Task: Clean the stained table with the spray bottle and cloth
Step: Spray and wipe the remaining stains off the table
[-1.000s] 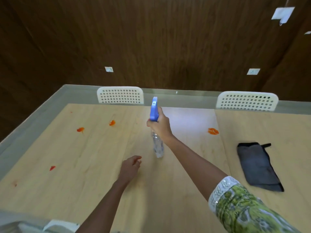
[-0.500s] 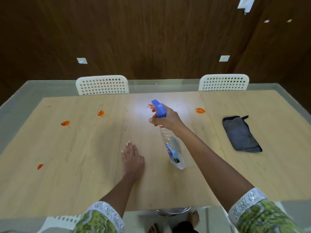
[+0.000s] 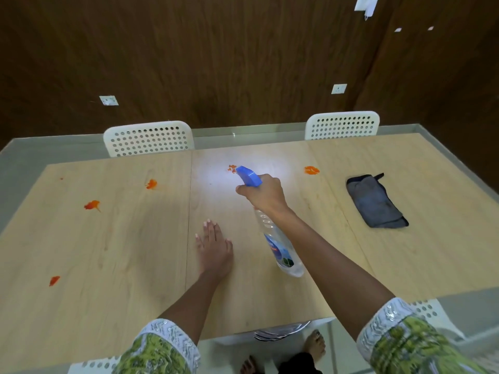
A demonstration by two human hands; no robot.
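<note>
My right hand (image 3: 266,194) grips a clear spray bottle (image 3: 280,249) by its blue trigger head (image 3: 249,176), held tilted above the light wooden table (image 3: 108,252). The nozzle points at an orange stain (image 3: 231,168) just beyond it. My left hand (image 3: 214,247) lies flat on the table, palm down, fingers spread. A dark grey cloth (image 3: 375,202) lies folded on the right part of the table, away from both hands. More orange stains lie at the far right of centre (image 3: 312,170) and on the left (image 3: 151,183) (image 3: 92,205) (image 3: 54,280).
Two white perforated chairs (image 3: 148,139) (image 3: 342,126) stand at the table's far side against a dark wood wall. Another chair's edge (image 3: 429,309) shows at the near right. My bare feet (image 3: 314,344) are under the near table edge.
The bottle went from standing upright far out to tilted with its nozzle forward. My left hand flattened onto the table. The view pulled back and the near table edge came into sight.
</note>
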